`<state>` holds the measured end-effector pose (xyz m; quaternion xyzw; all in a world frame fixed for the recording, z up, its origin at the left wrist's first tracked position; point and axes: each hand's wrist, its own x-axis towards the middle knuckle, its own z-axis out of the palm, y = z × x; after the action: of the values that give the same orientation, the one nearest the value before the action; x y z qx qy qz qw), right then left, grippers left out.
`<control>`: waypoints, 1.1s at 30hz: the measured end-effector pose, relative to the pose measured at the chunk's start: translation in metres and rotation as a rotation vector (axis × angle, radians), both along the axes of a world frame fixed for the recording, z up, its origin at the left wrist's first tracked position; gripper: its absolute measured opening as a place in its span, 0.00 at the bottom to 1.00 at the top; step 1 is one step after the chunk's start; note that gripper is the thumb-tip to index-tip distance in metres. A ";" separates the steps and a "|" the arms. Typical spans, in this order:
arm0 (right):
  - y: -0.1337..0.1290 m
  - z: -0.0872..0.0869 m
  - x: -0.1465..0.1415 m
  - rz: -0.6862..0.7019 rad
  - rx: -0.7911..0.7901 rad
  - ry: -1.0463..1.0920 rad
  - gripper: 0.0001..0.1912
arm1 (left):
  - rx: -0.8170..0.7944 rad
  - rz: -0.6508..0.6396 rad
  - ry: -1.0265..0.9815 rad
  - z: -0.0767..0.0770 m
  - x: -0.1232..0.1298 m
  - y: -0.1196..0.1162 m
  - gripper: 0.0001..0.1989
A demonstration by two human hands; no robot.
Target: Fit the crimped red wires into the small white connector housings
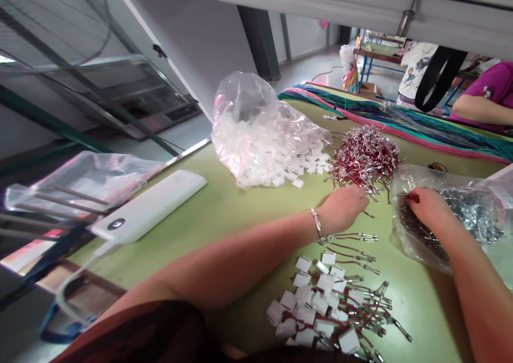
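Left hand [343, 208] palm down on the green table [224, 208], fingers curled loosely at the near edge of a pile of red wires with metal terminals [365, 157]; fingertips touching the nearest strands, whether any strand is pinched cannot be told. Silver bracelet [317, 225] on the left wrist. Right hand [427, 205] reaching into the open mouth of a clear plastic bag of metal terminals [460, 218], fingers bent and buried among the contents; something red showing at the fingertips, grasp itself hidden, so clenched or released not readable.

Wire pile between the two hands and slightly farther away, just left of the terminal bag. Just below the left wrist, a few loose red wires [355, 248] laid side by side on the table. Nearer the body, a heap of wires fitted with white connector housings [320, 304].

Beyond the left hand, a large clear bag of white housings [264, 133], open, contents spilling toward the wire pile. Left of it, a white power bank [150, 205] with cable, near the table edge. Far side of the table: long bundle of coloured wires [401, 120] in green, blue and pink. Upper right, another person's arm [479, 109] in a magenta sleeve, well apart.
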<state>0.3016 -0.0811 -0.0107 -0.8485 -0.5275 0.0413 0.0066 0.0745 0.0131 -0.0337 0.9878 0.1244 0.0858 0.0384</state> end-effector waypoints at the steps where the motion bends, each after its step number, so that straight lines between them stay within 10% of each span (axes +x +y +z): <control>1: -0.001 0.001 0.001 0.008 -0.008 -0.004 0.08 | 0.011 -0.005 -0.021 0.000 -0.001 0.000 0.10; 5: -0.005 0.008 0.004 0.043 -0.005 -0.046 0.10 | -0.077 0.017 -0.122 0.008 -0.006 -0.004 0.12; 13: 0.001 0.002 -0.006 0.036 0.117 -0.149 0.16 | -0.790 0.373 -0.403 0.028 -0.014 0.001 0.08; 24: -0.002 0.007 -0.017 0.107 0.006 -0.283 0.13 | -0.801 0.321 -0.273 0.017 -0.015 0.001 0.14; 33: -0.011 0.012 -0.090 0.322 0.413 0.299 0.10 | -0.706 0.252 -0.260 0.021 -0.018 -0.005 0.13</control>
<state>0.2121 -0.0922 0.0008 -0.7192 -0.6458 0.0582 0.2497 0.0561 0.0077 -0.0124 0.8718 0.2604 0.1660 0.3803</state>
